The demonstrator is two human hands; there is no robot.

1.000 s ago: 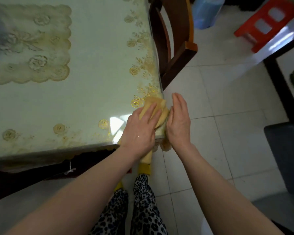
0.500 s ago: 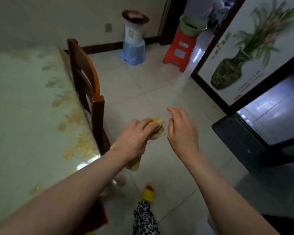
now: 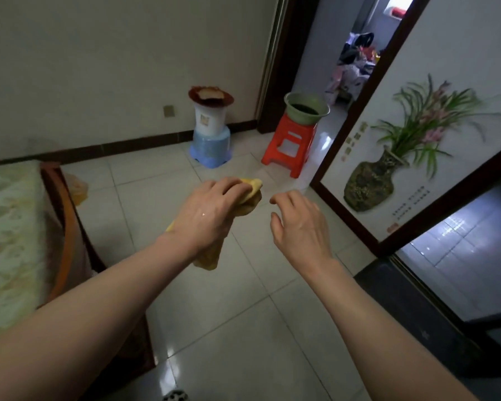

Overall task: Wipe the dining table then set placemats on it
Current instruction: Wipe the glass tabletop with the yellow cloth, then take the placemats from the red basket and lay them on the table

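Note:
My left hand (image 3: 207, 215) is closed around a crumpled yellow cloth (image 3: 252, 195), held in the air over the tiled floor, with one end of the cloth hanging below the wrist. Just to its right, my right hand (image 3: 300, 224) is empty, its fingers loosely curled and apart, not touching the cloth. The dining table (image 3: 6, 227), covered in a pale cloth with a gold flower pattern, shows only at the far left edge. No placemat is in sight.
A wooden chair (image 3: 67, 235) stands against the table's right side. By the far wall are a blue stool with a white pot (image 3: 210, 131) and a red stool with a green basin (image 3: 297, 137). A framed panel with a painted vase (image 3: 417, 146) and a doorway are on the right.
My left hand has lifted the cloth off the table corner and carried it out over the floor. My view has swung up and right, away from the table, toward the doorway.

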